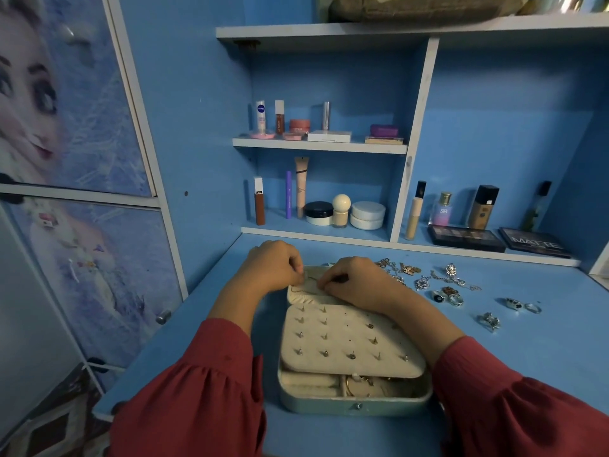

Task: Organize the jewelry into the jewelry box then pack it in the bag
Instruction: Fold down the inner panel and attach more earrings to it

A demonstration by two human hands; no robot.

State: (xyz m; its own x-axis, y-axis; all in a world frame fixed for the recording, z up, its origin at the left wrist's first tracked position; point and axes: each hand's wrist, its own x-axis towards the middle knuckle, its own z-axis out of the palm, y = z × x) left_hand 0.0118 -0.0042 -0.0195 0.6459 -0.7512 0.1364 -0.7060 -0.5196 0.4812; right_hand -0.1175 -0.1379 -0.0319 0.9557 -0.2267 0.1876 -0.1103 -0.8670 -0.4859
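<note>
1. Both hands w/ fingers curled tight at the far end of the jewelry box (354, 399): left hand (275, 267) and right hand (354, 280) each seem to pinch a thin chain (311, 285) on the cream lid pad; the grip itself is too small to confirm.
2. Box sits open near the desk's (494, 357) front edge, centre. Stud panel (349, 341) approx half filled; a gold hoop shows in the tray below.
3. Still loose: necklaces (408, 270) and rings (487, 319) toward the back-right of the desk.
4. Judged approx midway. No bag in view; packing not yet begun.
</note>
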